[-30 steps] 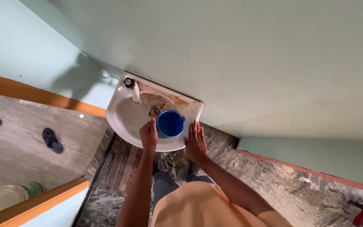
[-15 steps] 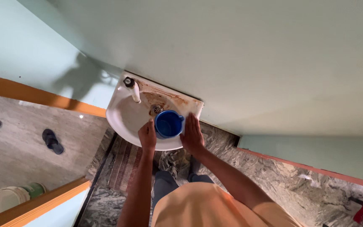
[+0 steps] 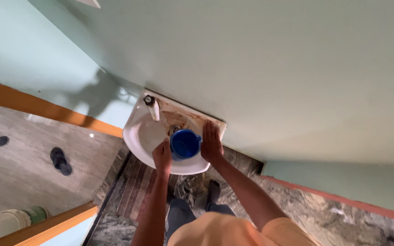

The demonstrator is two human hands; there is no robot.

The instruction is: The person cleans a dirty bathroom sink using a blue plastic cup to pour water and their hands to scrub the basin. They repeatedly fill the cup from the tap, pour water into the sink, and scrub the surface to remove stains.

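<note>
A blue plastic mug (image 3: 184, 143) stands in a small white wash basin (image 3: 141, 133) fixed to a pale green wall. Rust-brown stains run around the drain and the back edge. A white tap (image 3: 153, 108) with a dark knob sits at the basin's back left. My left hand (image 3: 162, 155) rests on the front rim with curled fingers against the mug's left side; whether it grips the mug is hidden. My right hand (image 3: 211, 143) lies flat with fingers stretched out along the mug's right side, by its handle.
A striped mat (image 3: 135, 182) lies on the marbled floor under the basin. Two dark sandals (image 3: 59, 160) sit on the grey floor at left. A pale round lid and a green container (image 3: 10, 218) show at the bottom left, behind an orange-edged partition.
My right hand has slid from the basin's front rim up along the mug's right side. My left hand stays by the mug. The view has shifted slightly.
</note>
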